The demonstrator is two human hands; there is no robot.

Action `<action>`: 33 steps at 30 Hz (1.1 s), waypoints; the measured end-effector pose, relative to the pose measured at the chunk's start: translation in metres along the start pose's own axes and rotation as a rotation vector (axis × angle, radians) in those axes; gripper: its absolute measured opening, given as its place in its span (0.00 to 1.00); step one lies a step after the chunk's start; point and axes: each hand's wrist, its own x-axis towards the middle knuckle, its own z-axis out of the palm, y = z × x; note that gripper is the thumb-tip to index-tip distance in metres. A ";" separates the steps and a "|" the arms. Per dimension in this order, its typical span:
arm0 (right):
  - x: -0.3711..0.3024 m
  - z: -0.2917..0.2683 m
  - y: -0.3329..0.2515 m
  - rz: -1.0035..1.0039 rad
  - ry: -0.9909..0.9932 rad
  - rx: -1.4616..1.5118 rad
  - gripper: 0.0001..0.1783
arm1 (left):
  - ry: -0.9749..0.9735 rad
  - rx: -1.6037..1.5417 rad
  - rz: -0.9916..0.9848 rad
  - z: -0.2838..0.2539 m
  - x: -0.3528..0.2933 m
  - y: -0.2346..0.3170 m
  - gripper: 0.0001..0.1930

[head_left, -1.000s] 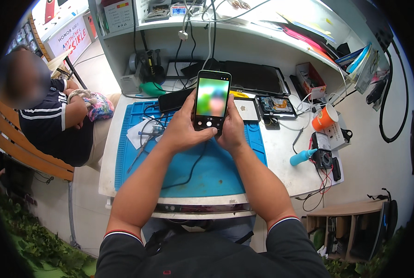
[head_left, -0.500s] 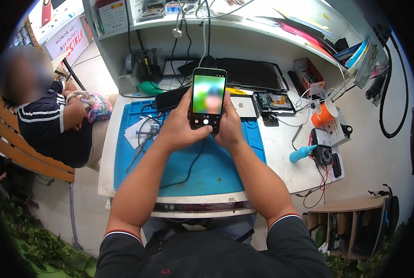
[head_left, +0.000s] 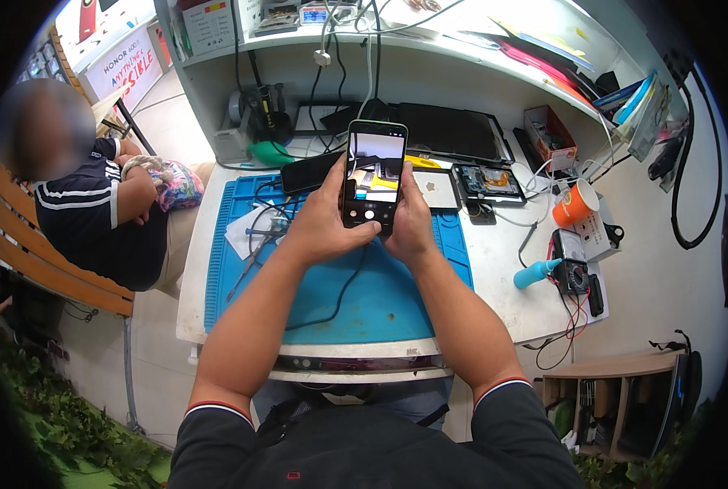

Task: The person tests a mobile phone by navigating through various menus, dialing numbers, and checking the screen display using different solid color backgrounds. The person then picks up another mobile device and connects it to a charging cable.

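A smartphone (head_left: pixel 375 163) with a pale green edge stands upright between both my hands over the blue work mat (head_left: pixel 356 306). Its lit screen shows a camera view of the bench, with round buttons below. My left hand (head_left: pixel 323 224) is closed round the phone's left side, thumb lying across the lower screen. Closed on the right side is my right hand (head_left: pixel 411 216), its fingers partly hidden behind the phone. A second, dark phone (head_left: pixel 305 173) lies on the mat left of it. Near my left wrist are a blue-handled tool (head_left: pixel 264 233), cables and a white paper (head_left: pixel 242 236).
Behind the hands lie a dark panel (head_left: pixel 454 130) and an opened device (head_left: pixel 488 182). An orange cup (head_left: pixel 574 204), a blue bottle (head_left: pixel 535 274) and a multimeter (head_left: pixel 571 273) stand on the right. A person (head_left: pixel 103 196) sits on a wooden bench to the left. A shelf (head_left: pixel 291 45) overhangs the back.
The phone's screen has gone from a blurred green-and-pink picture to a view of the bench. In the picture, phone and bench have shifted slightly right. Both hands keep their hold.
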 end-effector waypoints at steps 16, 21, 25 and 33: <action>-0.001 -0.002 -0.002 0.025 -0.081 0.080 0.38 | -0.051 -0.147 -0.020 -0.003 0.001 -0.001 0.61; -0.002 0.003 -0.009 0.028 -0.110 0.073 0.38 | -0.095 -0.114 -0.011 -0.010 0.003 0.002 0.62; -0.003 0.005 -0.009 -0.006 -0.081 0.058 0.37 | -0.071 -0.044 0.052 -0.007 0.002 0.001 0.61; -0.003 0.000 -0.006 0.004 -0.096 0.056 0.36 | -0.030 -0.012 0.067 -0.005 0.000 -0.002 0.60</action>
